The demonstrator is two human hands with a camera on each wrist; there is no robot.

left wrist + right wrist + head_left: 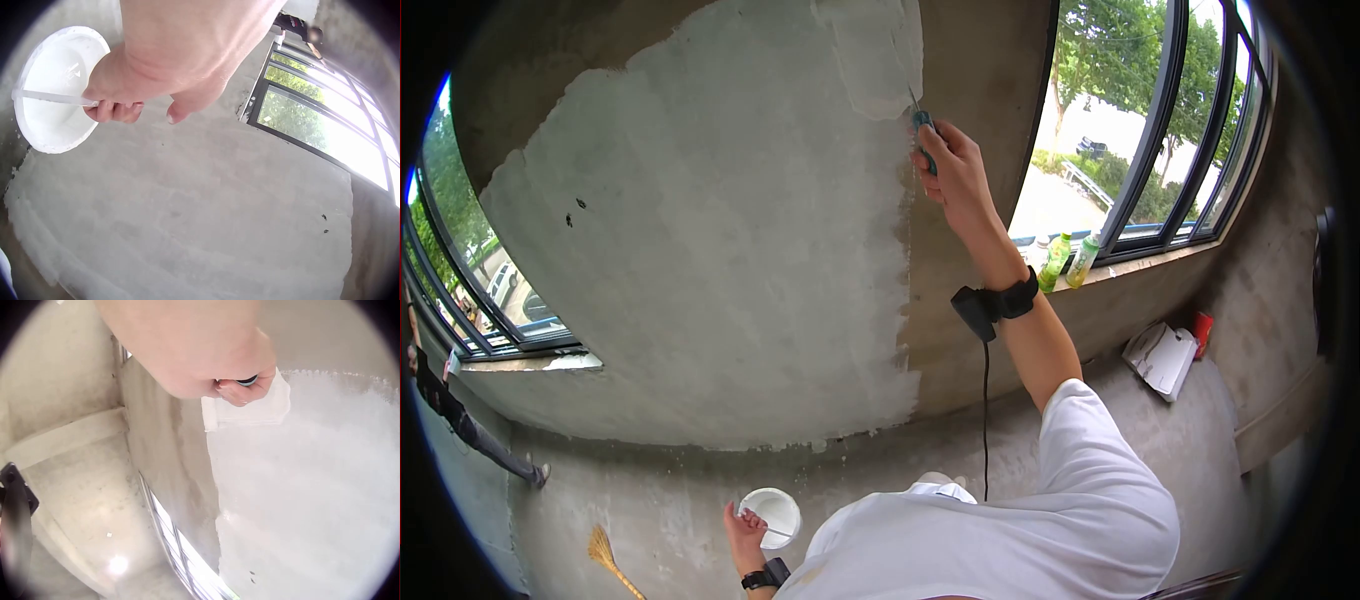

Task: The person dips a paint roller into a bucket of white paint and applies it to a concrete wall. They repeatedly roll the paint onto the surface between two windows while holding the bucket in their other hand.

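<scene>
My right hand [960,185] is raised to the wall and grips the teal handle of a putty knife [923,122]. Its thin blade meets the lower right edge of a wet-looking putty patch [862,60] on the smoothed grey wall [730,230]. In the right wrist view the fingers [240,394] curl round the handle, of which only the end shows; the blade is hidden. Low down, my left hand [747,532] holds a white bucket [772,491] by its handle strap [53,97]. White material coats the inside of the bucket.
Windows [1145,130] flank the wall at both sides. Bottles [1055,262] stand on the right sill. Below it a white box [1162,362] lies on the floor beside a red packet [1203,333]. A broom [602,548] lies at lower left; another person [460,425] stands far left.
</scene>
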